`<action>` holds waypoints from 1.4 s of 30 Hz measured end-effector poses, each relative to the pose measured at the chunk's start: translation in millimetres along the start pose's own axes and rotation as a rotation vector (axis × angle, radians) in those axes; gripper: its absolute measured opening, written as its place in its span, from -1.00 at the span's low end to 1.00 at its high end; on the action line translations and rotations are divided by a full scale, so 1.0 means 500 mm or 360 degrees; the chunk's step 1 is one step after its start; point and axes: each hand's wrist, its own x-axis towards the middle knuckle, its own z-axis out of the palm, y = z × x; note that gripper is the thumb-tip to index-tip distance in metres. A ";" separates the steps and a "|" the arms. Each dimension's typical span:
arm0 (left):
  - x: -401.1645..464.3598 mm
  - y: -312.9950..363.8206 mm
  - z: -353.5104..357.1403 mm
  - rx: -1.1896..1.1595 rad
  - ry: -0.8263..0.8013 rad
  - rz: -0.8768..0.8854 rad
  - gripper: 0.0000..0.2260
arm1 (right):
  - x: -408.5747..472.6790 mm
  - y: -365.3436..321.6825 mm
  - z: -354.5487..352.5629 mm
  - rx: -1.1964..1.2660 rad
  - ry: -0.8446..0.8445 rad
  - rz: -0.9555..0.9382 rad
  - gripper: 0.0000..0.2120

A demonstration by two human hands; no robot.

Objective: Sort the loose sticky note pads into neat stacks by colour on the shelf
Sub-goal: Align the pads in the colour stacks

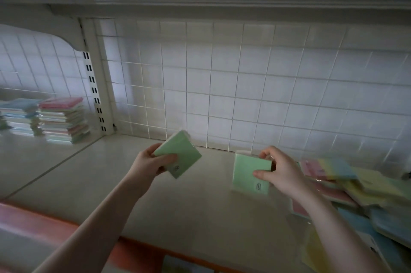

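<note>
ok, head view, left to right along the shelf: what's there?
Stacked pads → slotted upright → left hand holding a green pad → second green pad pinched by right hand → loose pile of mixed-colour pads.

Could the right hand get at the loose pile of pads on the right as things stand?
Probably not without first putting down its load: the right hand grips a green pad. The loose pile lies just beside that hand, with nothing between them.
</note>
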 end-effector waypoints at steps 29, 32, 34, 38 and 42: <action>0.026 0.136 -0.711 -0.0330 0.0161 -0.0137 -0.89 | 0.001 -0.550 0.560 0.1312 0.0064 0.0426 -0.81; 0.022 0.134 -0.752 -0.0317 0.0274 -0.0148 -0.93 | 0.013 -0.589 0.605 0.1411 -0.0032 0.0438 -0.84; 0.021 0.132 -0.790 -0.0274 0.0283 -0.0174 -0.92 | 0.020 -0.620 0.639 0.1464 -0.0051 0.0456 -0.84; 0.046 0.151 -0.900 -0.0232 0.0346 -0.0204 -0.93 | 0.045 -0.700 0.719 0.1592 -0.0046 0.0440 -0.83; 0.090 0.153 -1.028 -0.0285 0.0335 -0.0168 -0.91 | 0.072 -0.795 0.819 0.1610 -0.0041 0.0384 -0.81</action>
